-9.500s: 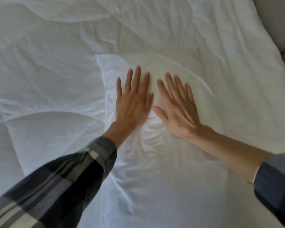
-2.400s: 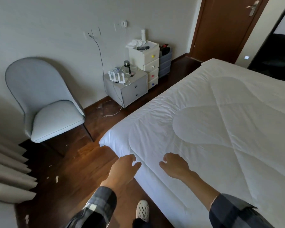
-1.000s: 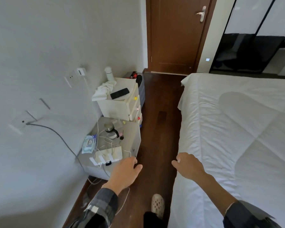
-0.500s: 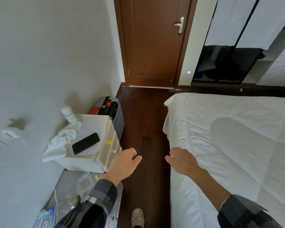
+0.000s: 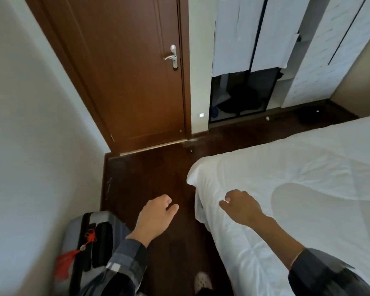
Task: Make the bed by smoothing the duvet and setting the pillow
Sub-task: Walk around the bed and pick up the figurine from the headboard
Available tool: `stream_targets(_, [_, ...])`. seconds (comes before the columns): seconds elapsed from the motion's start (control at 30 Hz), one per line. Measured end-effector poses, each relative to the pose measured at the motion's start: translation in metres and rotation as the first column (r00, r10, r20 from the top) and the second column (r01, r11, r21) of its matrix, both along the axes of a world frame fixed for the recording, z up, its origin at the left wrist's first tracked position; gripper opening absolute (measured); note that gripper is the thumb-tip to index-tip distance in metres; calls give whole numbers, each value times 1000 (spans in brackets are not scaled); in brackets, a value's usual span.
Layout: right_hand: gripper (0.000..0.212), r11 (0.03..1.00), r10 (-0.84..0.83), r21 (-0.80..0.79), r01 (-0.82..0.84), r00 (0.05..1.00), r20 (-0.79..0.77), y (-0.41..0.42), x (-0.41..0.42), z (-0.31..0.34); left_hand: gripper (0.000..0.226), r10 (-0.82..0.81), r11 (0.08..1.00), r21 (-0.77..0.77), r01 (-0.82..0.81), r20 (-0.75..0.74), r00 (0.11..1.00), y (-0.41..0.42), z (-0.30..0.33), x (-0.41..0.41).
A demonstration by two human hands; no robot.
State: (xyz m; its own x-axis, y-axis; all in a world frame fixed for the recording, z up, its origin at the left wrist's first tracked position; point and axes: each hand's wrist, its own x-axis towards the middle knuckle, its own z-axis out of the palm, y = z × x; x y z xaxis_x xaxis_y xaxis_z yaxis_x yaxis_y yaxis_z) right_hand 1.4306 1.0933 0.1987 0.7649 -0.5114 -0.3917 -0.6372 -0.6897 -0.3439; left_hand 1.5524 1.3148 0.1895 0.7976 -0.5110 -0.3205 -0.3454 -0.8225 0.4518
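A: What is nearest?

B: A pale shoe (image 5: 203,282) on the dark floor (image 5: 150,174), between a grey suitcase (image 5: 90,248) at near left and the bed's side at right. The person stands in that narrow aisle, which I judge is the reason both arms reach forward rather than across.

A: And the hands?

B: The left hand (image 5: 156,216) hangs over the floor, fingers loosely curled, holding nothing. The right hand (image 5: 241,207) is over the duvet's left edge, fingers also loosely bent; whether it touches the cloth I cannot tell, and it grips nothing. Its place by the edge suggests it is lined up to smooth or tug the corner.

A: How does the duvet look?

B: The duvet (image 5: 308,189) is white, quilted in broad curved stitching, lying mostly flat across the bed from near right to far right. Fine creases gather along the near-left side, and the far-left corner bunches and hangs slightly over the edge.

A: The pillow?

B: Not in view.

A: Beyond that?

B: A brown door (image 5: 135,77) at far left, and a wardrobe (image 5: 254,60) farther right.
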Motion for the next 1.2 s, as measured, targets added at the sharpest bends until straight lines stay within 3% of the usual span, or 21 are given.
stream_targets(0.4, [35, 989, -148, 3, 148, 989, 23, -161, 285, -16, 42, -197, 979, 43, 199, -38, 980, -214, 4, 300])
stream_targets(0.5, [24, 972, -233, 21, 232, 972, 39, -204, 351, -15, 43, -253, 966, 38, 256, -66, 965, -265, 8, 368])
stream_targets(0.7, [28, 891, -453, 74, 447, 886, 95, -296, 469, -25, 39, -419, 907, 34, 420, -49, 907, -379, -9, 517])
stream_targets(1.03, [40, 612, -791, 195, 766, 592, 154, -423, 532, -25, 51, -631, 776, -82, 626, -111, 768, -579, -5, 644])
stream_targets(1.2, [32, 565, -824, 211, 798, 558, 95, -523, 554, -50, 50, -722, 691, -46, 721, -69, 688, -685, -18, 676])
